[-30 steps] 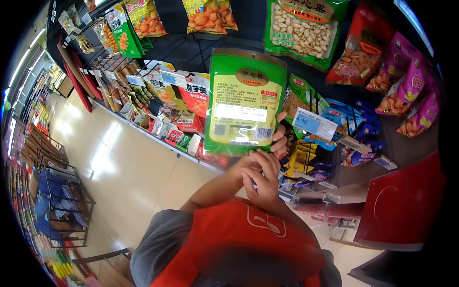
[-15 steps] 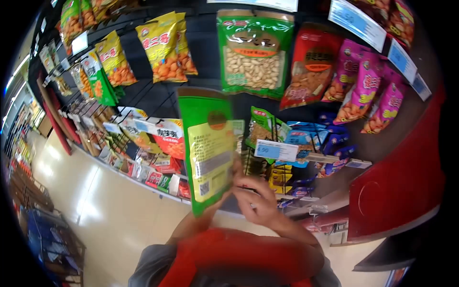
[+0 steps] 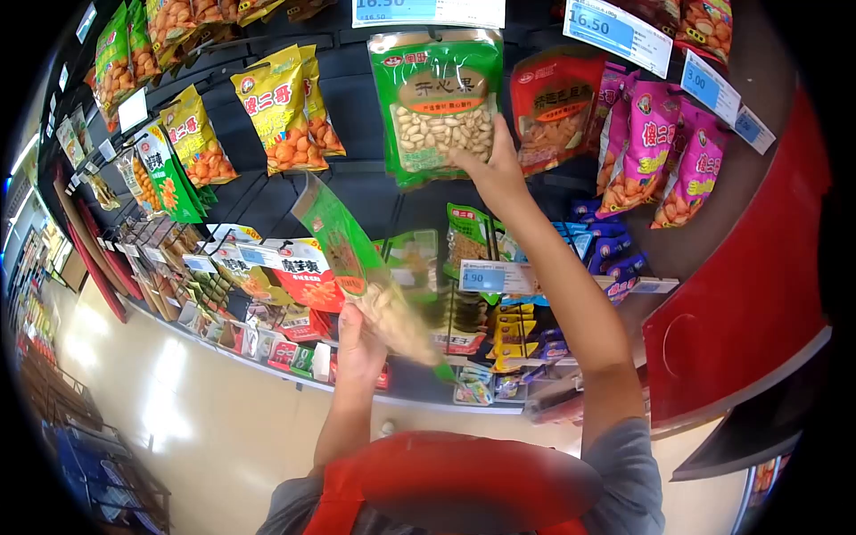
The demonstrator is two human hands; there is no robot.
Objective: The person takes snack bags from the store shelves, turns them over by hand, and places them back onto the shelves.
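Observation:
My left hand [image 3: 359, 346] grips the lower edge of a loose green bag of pistachios [image 3: 373, 283], its thumb in front. That bag is tilted, blurred, and in front of the shelf. Higher up, a matching green pistachio bag [image 3: 444, 107] hangs upright from the rack under a price tag [image 3: 428, 11]. My right hand [image 3: 497, 174] reaches up and grasps its lower right corner, thumb across the front and fingers along the side. Just right of that hand hangs a red snack bag [image 3: 555, 111].
Yellow snack bags [image 3: 283, 111] hang to the left, purple snack bags [image 3: 644, 147] to the right. Below are a 4.90 price tag [image 3: 495, 276] and smaller packets on wire hooks. A red panel [image 3: 740, 276] borders the display's right side.
My right hand has risen from beside the loose bag to the hanging one. The loose bag has turned from its back side, tilted and dropped slightly in my left hand. The view has shifted slightly.

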